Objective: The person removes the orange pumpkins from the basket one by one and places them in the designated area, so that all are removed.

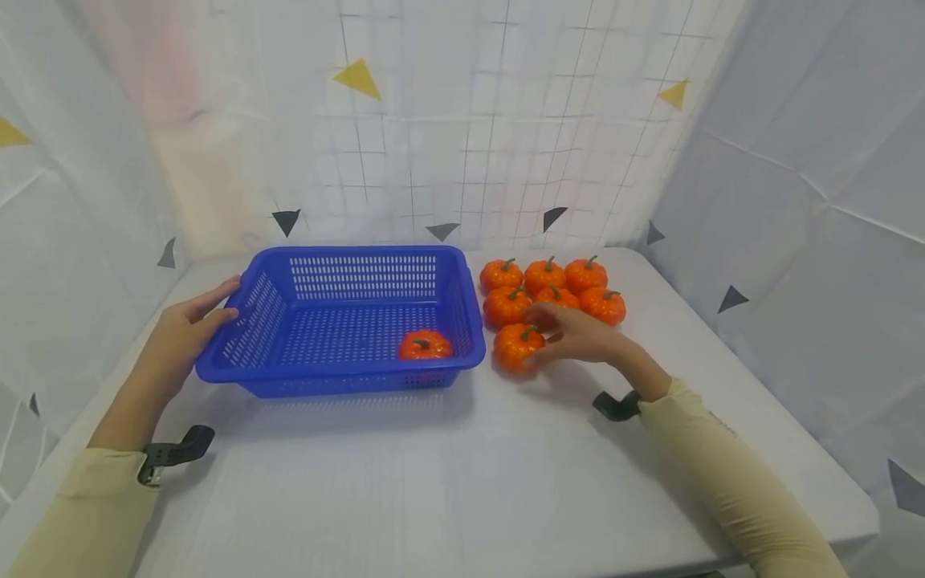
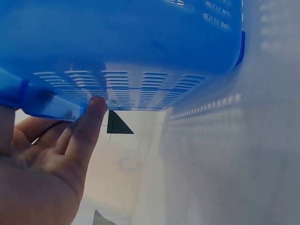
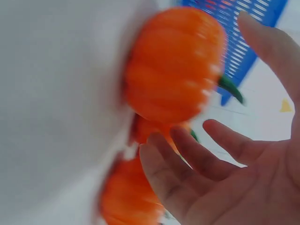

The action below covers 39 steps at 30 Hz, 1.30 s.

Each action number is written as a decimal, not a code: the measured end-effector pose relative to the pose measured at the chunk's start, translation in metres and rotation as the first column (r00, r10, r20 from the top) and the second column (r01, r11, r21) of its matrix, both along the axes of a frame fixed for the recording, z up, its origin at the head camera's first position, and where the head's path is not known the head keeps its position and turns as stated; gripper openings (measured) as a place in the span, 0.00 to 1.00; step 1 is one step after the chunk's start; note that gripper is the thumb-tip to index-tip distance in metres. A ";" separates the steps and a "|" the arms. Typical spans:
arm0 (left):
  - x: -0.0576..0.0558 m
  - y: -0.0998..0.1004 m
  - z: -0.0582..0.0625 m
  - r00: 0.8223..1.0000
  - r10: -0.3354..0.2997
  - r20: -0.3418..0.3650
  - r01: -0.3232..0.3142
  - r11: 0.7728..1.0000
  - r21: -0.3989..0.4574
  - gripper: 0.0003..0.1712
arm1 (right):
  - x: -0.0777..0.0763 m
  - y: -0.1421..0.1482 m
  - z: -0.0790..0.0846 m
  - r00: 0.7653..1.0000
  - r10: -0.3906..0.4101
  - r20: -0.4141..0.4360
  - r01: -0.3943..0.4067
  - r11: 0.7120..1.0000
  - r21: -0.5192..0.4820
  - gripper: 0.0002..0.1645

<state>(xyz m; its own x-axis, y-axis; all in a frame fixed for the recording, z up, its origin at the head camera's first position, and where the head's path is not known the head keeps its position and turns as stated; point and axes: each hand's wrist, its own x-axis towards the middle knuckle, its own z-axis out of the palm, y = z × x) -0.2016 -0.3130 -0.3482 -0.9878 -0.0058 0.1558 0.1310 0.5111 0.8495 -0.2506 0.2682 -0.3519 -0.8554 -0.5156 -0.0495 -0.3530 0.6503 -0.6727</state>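
A blue plastic basket (image 1: 354, 373) with slotted walls stands on the table, one small orange pumpkin (image 1: 425, 345) inside near its front right corner. My left hand (image 1: 177, 333) grips the basket's left rim; in the left wrist view, fingers (image 2: 86, 129) lie against the outer wall under the rim. Beside the basket's right end, my right hand (image 1: 578, 333) spreads around the nearest pumpkin (image 1: 516, 349), which has a green stem. The right wrist view shows gaps between the fingertips (image 3: 213, 126) and this pumpkin (image 3: 173, 65), so it is not held.
Several more orange pumpkins (image 1: 545, 277) stand in rows behind the right hand, close to the basket's right side. White sheeting with a grid and coloured triangles (image 1: 359, 79) hangs behind and along both sides of the white table (image 1: 433, 482).
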 end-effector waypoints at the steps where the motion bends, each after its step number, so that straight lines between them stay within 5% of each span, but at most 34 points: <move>1: 0.000 0.000 0.000 1.000 0.001 0.000 -0.001 1.000 -0.001 0.36 | 0.000 0.001 0.004 1.000 0.001 -0.019 -0.001 1.000 0.002 0.43; 5: 0.000 0.001 0.001 1.000 0.006 0.003 -0.006 1.000 -0.012 0.36 | 0.001 -0.002 0.025 0.995 -0.012 -0.098 0.016 0.999 0.040 0.40; 13: -0.001 0.002 0.001 1.000 0.006 0.010 -0.006 1.000 -0.013 0.35 | 0.006 -0.026 0.069 0.972 0.098 -0.213 -0.095 0.995 0.026 0.32; 24: -0.001 0.002 0.002 0.999 0.005 0.031 -0.005 1.000 0.006 0.37 | -0.001 -0.089 0.119 0.933 0.332 -0.137 -0.325 0.943 0.068 0.26; 39: -0.002 -0.001 0.000 1.000 -0.001 0.020 0.001 1.000 -0.001 0.36 | -0.040 -0.158 0.131 0.806 0.580 0.123 -0.592 0.787 0.174 0.29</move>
<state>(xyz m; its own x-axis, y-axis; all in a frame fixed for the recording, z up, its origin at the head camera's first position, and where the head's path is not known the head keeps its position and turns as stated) -0.2032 -0.3137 -0.3481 -0.9907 -0.0048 0.1358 0.1142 0.5117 0.8516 -0.2902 0.1098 -0.2208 -0.3840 -0.8908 -0.2430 -0.6726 0.4502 -0.5873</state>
